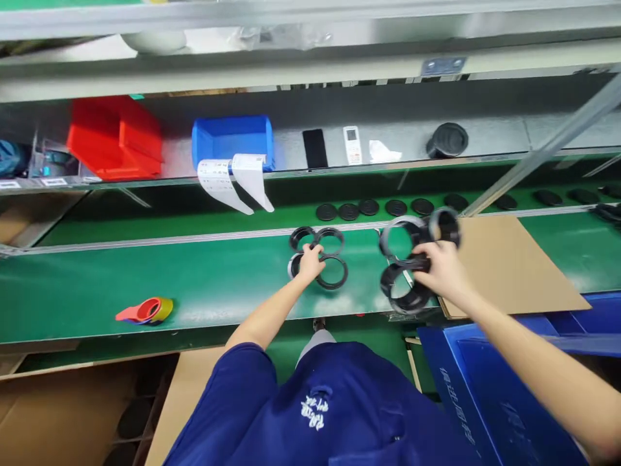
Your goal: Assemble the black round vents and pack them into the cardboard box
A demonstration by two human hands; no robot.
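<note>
Nearest: my blue work shirt (pixel 334 401) is filling the lower middle. A blue plastic crate (pixel 485 395) is sitting below the green conveyor belt's (pixel 218 285) near edge, under my right forearm. An open cardboard box (pixel 63 408) is lying below that edge on the other side.

On the belt, by its near edge and well off to my left, a red and yellow roll-shaped thing (pixel 145 310) is lying on its side.

Mid-belt: my left hand (pixel 310 262) is resting on the left ring cluster (pixel 334 272), four black rings joined and lying flat on the belt. Fingers are bunched together over the point where the rings meet; whether they are gripping, I cannot tell.

My right hand (pixel 444 268) is holding the right ring cluster (pixel 405 285), fingers wrapped tight round its middle. This cluster is blurring and tilting, raised off the belt, just beside the left one but not touching it.

A brown cardboard sheet (pixel 514 265) is lying on the belt, under and beyond my right hand.

Beyond the belt's far rail, a row of black discs (pixel 369 208) is lying on a second green lane.

Farthest, on the grey shelf (pixel 485 139) above the belt: a red bin (pixel 116 136), a blue bin (pixel 233 139) with paper slips (pixel 233 181) hanging from it, a black phone (pixel 315 148), a white remote (pixel 352 145) and a black round part (pixel 447 140).
</note>
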